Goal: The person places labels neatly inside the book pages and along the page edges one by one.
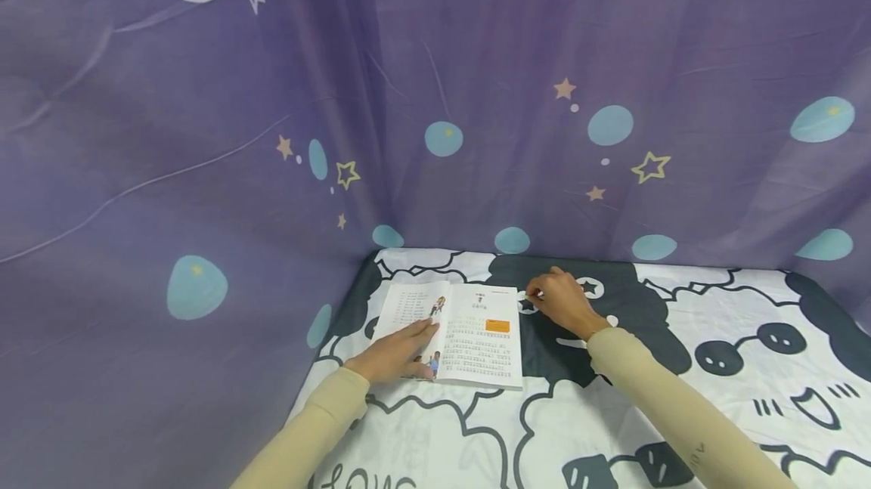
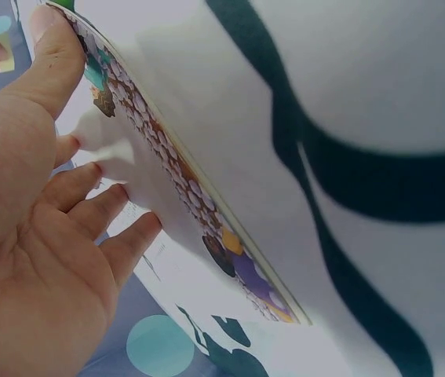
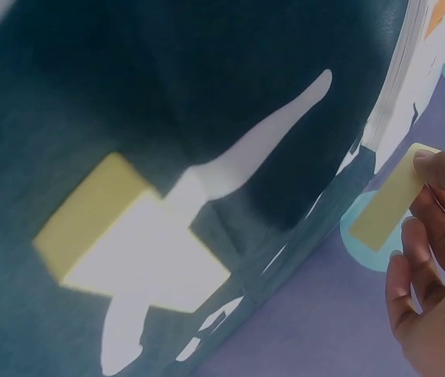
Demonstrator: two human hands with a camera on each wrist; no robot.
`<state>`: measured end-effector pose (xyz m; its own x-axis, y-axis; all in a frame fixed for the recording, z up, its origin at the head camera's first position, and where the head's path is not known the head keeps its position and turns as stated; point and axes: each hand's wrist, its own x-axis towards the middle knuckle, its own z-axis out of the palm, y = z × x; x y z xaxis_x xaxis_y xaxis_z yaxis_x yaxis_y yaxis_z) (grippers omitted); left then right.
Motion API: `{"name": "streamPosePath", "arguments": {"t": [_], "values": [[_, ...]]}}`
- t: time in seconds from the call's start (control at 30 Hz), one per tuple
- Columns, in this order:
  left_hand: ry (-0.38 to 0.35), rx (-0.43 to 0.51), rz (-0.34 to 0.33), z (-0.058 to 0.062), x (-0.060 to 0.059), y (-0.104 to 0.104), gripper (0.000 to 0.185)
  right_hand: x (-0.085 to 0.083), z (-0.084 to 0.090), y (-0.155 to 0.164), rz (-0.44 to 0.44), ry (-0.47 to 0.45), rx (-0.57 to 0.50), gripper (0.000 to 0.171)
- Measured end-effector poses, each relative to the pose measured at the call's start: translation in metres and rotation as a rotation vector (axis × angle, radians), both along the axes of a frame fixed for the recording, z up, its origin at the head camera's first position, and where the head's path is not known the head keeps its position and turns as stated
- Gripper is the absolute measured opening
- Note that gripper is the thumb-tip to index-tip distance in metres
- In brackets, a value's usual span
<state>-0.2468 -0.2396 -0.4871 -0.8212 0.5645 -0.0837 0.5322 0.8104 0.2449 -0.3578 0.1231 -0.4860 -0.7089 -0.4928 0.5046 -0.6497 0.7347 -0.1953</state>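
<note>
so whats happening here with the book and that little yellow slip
A person sits at a table covered in a black and white cartoon cloth. Their left hand lies flat, fingers straight, on the left page of an open book, holding it open. Their right hand hovers just past the book's far right corner, pinching a small yellow paper slip between its fingertips. A pad of the same yellow paper lies on the cloth nearby. The slip is not on the page yet.
</note>
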Motion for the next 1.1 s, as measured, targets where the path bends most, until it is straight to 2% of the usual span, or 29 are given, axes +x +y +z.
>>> {"name": "streamPosePath", "arguments": {"t": [0.23, 0.43, 0.6, 0.93, 1.1], "values": [[-0.009, 0.0, 0.016, -0.001, -0.001, 0.0, 0.094, -0.009, -0.004, -0.013, -0.005, 0.012, -0.001, 0.012], [-0.011, 0.01, 0.019, 0.0, 0.0, 0.0, 0.094, -0.014, -0.008, -0.022, -0.012, -0.003, 0.046, 0.012], [-0.009, 0.004, 0.02, 0.001, 0.0, 0.0, 0.094, -0.019, -0.012, -0.026, 0.003, 0.037, 0.055, 0.013], [0.001, -0.012, 0.026, -0.001, -0.001, 0.001, 0.095, -0.019, -0.015, -0.035, 0.007, 0.019, 0.132, 0.015], [-0.007, -0.012, 0.03, 0.0, -0.001, 0.001, 0.095, -0.019, -0.016, -0.037, 0.037, 0.013, 0.148, 0.017]]}}
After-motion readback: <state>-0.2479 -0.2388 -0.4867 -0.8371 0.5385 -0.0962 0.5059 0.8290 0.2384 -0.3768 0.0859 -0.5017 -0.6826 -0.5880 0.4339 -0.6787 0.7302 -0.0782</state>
